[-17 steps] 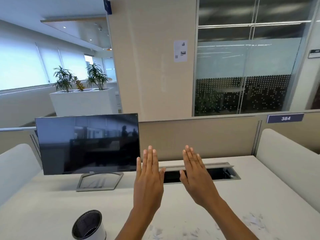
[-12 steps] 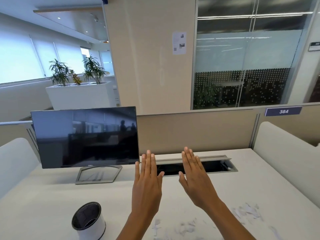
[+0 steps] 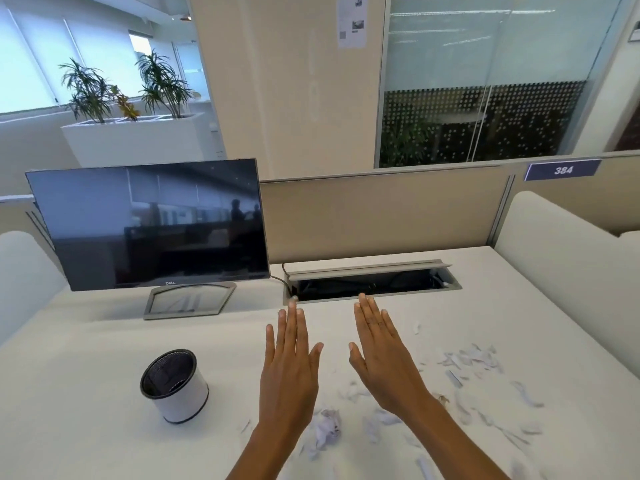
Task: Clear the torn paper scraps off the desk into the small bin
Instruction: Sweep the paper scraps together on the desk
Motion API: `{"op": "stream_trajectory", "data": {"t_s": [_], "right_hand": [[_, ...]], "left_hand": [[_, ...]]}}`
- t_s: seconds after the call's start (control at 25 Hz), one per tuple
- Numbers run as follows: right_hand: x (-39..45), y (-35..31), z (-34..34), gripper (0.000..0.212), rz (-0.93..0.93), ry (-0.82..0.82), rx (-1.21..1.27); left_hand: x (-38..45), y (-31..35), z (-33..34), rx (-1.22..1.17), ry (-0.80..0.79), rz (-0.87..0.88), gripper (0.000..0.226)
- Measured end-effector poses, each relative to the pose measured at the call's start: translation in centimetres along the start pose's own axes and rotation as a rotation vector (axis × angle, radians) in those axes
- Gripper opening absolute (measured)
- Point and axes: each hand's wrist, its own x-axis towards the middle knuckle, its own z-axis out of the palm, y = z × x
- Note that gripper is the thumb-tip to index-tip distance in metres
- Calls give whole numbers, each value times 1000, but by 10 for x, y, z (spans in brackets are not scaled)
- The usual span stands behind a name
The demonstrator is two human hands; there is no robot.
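My left hand (image 3: pixel 289 372) and right hand (image 3: pixel 386 363) hover flat, fingers (image 3: pixel 294 327) straight, holding nothing, above scraps (image 3: pixel 325 429) at the desk's (image 3: pixel 86 393) near edge.

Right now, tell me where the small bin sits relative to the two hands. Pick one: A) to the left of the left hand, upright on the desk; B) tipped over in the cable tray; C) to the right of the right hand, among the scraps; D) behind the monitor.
A: the small bin stands upright on the desk, left of the left hand; the paper scraps lie by the right hand.
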Motion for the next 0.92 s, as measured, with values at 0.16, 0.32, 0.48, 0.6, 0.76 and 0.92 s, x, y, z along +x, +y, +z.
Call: {"op": "stream_trajectory", "data": {"t_s": [0.16,0.32,0.48,0.6,0.76,0.92], "right_hand": [[-35,1,31,67,0,-83,-7],[-60,10,50,60,1,-121,-21],[-85,15,54,62,2,-220,-127],[-101,9,53,70,47,-300,-169],[-119,11,60,74,41,-283,-185],[-122,7,60,74,69,-389,-252]], "left_hand": [[-29,-1,15,-33,-85,-3,79],[-59,-6,31,-81,-173,-27,75],[-79,-8,40,-68,-411,-50,71],[-92,-11,52,-60,-525,-30,61],[-110,-14,67,-81,-618,17,54],[-118,-17,75,-103,-612,11,56]]}}
